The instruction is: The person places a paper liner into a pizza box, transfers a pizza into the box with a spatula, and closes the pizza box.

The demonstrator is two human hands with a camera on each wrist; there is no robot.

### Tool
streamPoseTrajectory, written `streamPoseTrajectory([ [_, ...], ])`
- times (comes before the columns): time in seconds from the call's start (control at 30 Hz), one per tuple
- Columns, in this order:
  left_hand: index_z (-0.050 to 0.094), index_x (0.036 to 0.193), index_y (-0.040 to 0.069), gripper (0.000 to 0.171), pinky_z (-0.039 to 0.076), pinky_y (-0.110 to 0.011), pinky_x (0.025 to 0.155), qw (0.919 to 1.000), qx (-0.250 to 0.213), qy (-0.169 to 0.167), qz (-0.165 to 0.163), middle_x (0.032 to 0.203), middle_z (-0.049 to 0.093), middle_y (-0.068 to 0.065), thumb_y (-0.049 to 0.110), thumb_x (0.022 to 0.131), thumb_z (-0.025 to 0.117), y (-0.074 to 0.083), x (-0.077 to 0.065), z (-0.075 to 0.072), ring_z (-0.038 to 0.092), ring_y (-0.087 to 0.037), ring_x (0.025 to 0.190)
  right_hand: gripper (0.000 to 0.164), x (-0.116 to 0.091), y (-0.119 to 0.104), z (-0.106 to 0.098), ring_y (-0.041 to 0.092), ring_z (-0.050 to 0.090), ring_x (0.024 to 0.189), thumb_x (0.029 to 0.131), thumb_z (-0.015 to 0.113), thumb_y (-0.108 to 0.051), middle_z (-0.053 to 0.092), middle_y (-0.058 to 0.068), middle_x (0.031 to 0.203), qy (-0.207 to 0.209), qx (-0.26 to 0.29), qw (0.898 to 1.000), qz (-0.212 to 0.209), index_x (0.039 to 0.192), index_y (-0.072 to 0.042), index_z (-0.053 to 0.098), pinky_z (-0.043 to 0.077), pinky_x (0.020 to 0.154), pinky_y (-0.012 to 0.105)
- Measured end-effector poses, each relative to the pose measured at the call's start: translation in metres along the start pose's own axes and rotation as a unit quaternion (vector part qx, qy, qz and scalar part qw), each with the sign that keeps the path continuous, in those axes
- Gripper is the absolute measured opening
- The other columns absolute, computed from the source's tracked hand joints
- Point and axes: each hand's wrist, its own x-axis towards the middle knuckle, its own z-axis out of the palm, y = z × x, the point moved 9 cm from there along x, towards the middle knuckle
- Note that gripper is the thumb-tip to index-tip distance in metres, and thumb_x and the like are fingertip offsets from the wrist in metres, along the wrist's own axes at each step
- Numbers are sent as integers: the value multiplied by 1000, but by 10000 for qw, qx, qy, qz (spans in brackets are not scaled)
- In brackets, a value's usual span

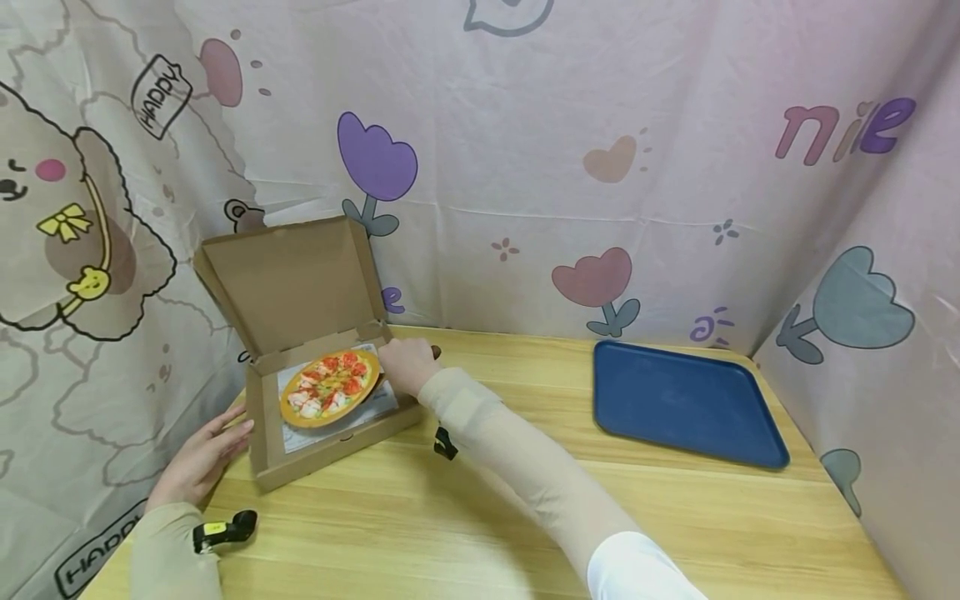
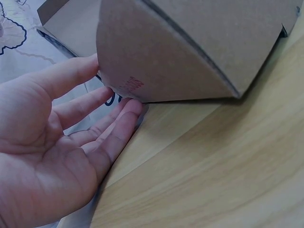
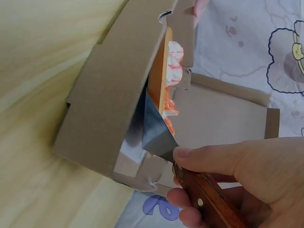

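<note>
A round pizza [image 1: 330,388] with red and white toppings is inside an open cardboard pizza box [image 1: 335,439], tilted over a printed paper sheet [image 1: 296,439]. My right hand [image 1: 406,364] grips the wooden handle of a metal spatula [image 3: 159,132], whose blade reaches under the pizza's edge in the right wrist view. At the box's left side my left hand [image 1: 201,460] has its fingers extended, the fingertips right at the cardboard wall [image 2: 156,66] in the left wrist view. The palm faces the box.
A dark blue rectangular tray [image 1: 682,404] lies at the right of the wooden table [image 1: 480,517]. The box's raised lid [image 1: 296,283] leans back near a printed curtain [image 1: 480,167], which hangs behind the table and along both sides.
</note>
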Motion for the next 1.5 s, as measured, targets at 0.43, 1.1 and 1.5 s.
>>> streamPoseTrajectory([
  [0.43,-8,154,-2,85,43,-1,81,9999,-81,5,-82,162,-3,-17,31,102,51,2,-3,1,47,24,90,24,5,-5,-12,9,59,66,101,50,-19,72,-8,88,-16,-238,9996,-163,93,-21,73,56,56,32],
  [1.1,-5,155,0,85,43,-1,81,9996,-192,131,-136,163,-7,-15,30,101,54,2,-2,-1,47,23,90,26,5,-6,-30,9,67,77,103,48,-23,73,-9,96,-43,-797,9965,-230,106,-27,74,60,66,38],
  [1.5,-7,154,0,87,43,0,80,9997,-163,67,-188,162,-14,-19,32,101,54,1,-3,-1,47,24,89,25,-2,6,-22,7,63,74,100,51,-22,72,-10,87,-131,-476,9986,-173,94,-26,74,58,66,37],
])
